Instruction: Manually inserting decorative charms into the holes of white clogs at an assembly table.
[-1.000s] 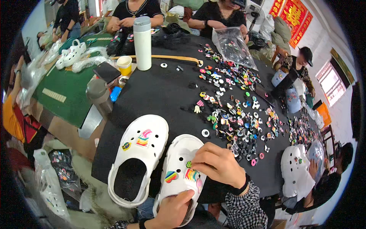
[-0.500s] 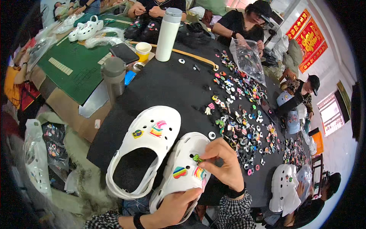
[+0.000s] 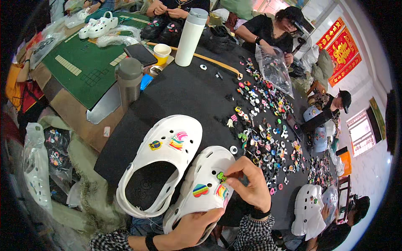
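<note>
A white clog (image 3: 202,175) is held near the front edge by my left hand (image 3: 189,229), its fingers wrapped around the rim of the foot opening. My right hand (image 3: 252,186) pinches a small green shoe charm (image 3: 221,177) against the top of this clog, among its holes. Below that charm sit a rainbow heart charm (image 3: 200,190) and a multicoloured charm (image 3: 222,192), partly beside my right fingers. The matching white clog (image 3: 188,127) lies on the black tabletop to the left, with a yellow-and-dark charm (image 3: 155,145) and a rainbow charm (image 3: 179,139) on it.
Many loose charms (image 3: 268,134) spread over the table's right side. A white bottle (image 3: 190,39), a grey tumbler (image 3: 129,81), a yellow cup (image 3: 161,54) and a phone (image 3: 141,55) stand or lie at the far left. Other people work around the table; another white clog (image 3: 307,211) is at right.
The green charm sits flatter on the clog, and my right fingers are at its right edge. My left hand keeps its hold; the whole view has shifted slightly.
</note>
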Demonstrator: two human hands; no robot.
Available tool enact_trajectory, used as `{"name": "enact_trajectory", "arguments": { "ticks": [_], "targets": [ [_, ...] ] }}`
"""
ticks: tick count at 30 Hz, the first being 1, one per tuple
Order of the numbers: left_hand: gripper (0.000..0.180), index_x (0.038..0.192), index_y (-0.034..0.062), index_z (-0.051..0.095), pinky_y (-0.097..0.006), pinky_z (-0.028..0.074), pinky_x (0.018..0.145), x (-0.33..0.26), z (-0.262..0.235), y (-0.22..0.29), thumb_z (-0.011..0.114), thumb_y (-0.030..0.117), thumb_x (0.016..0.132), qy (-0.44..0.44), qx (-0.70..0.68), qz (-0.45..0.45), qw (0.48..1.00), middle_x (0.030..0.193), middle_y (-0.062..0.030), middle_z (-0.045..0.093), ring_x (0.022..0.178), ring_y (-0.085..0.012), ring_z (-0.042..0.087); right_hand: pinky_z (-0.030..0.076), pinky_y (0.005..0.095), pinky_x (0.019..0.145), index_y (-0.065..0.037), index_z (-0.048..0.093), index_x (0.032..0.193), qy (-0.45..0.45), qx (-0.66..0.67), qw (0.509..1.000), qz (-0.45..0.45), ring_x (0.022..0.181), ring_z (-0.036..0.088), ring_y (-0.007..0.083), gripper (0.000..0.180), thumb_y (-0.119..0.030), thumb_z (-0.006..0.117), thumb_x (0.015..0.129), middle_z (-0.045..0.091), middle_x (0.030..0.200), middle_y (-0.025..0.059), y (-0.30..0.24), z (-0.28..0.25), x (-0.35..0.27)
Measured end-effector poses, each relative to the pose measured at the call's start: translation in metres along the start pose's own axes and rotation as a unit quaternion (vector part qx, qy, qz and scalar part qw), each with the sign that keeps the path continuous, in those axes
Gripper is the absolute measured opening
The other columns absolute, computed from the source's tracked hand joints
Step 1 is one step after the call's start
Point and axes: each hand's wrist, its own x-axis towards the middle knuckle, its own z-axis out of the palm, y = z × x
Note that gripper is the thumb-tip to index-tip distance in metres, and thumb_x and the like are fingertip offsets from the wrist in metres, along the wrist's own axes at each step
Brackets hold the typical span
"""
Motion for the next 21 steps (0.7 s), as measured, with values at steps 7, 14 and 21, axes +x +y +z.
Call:
{"name": "enact_trajectory", "arguments": {
  "ticks": [7, 14, 21],
  "targets": [
    [0.019, 0.100, 0.0007, 0.061, -0.024, 0.043, 0.076, 0.012, 0.010, -0.014, 0.062, 0.018, 0.091, -0.005, -0.339, -0.235, 0.911, 0.086, -0.0004, 0.059, 0.082, -0.0070, 0.053, 0.050, 0.0310, 0.067, -0.003, 0.062, 0.102, -0.052, -0.111, 0.988, -0.092, 0.076, 0.062, 0.0228, 0.023, 0.003, 0.066, 0.080, 0.063, 0.087, 0.0100, -0.010, -0.008, 0.006],
    [0.021, 0.102, -0.0001, 0.060, -0.024, 0.043, 0.075, 0.007, 0.013, -0.003, 0.060, 0.019, 0.093, 0.033, -0.416, -0.213, 0.883, 0.089, 0.0005, 0.059, 0.083, -0.0069, 0.052, 0.045, 0.0251, 0.062, 0.001, 0.051, 0.101, 0.034, 0.107, 0.986, 0.123, 0.069, 0.056, 0.0089, 0.017, 0.001, 0.062, 0.088, 0.060, 0.074, 0.0044, -0.008, -0.005, -0.018],
    [0.019, 0.104, 0.0001, 0.060, -0.023, 0.044, 0.073, 0.006, 0.011, -0.002, 0.062, 0.014, 0.092, 0.025, -0.405, -0.184, 0.895, 0.093, -0.0001, 0.061, 0.084, -0.0060, 0.053, 0.036, 0.0203, 0.056, 0.000, 0.056, 0.097, 0.068, 0.015, 0.981, 0.184, 0.063, 0.045, 0.0037, 0.016, -0.002, 0.065, 0.084, 0.053, 0.071, -0.0005, -0.029, 0.013, -0.018]
  ]
}}
